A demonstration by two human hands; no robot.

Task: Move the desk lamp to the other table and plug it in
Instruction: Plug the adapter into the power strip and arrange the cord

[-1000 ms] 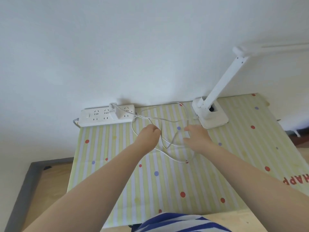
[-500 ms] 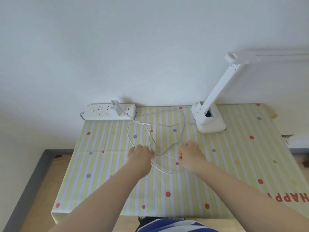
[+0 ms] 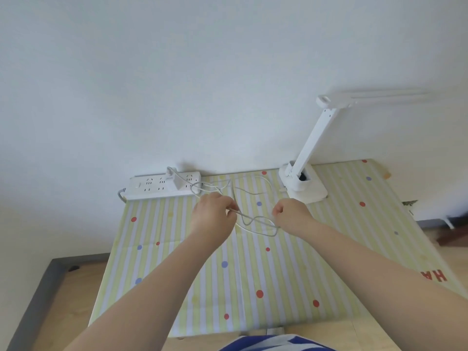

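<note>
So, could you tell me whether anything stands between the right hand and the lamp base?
Nothing solid does. The right hand sits just in front of the lamp base, with only striped cloth and a loop of the white cord between them. Both hands are closed on that cord, and the left hand is nearer the power strip.

Desk lamp [image 3: 307, 158] and power strip [image 3: 162, 186] look like smooth white plastic, slightly glossy; the tabletop [image 3: 253, 274] cover's a matt striped, dotted sheet, maybe paper.

Left grip [image 3: 214, 216], right grip [image 3: 291, 215] fisted.
</note>
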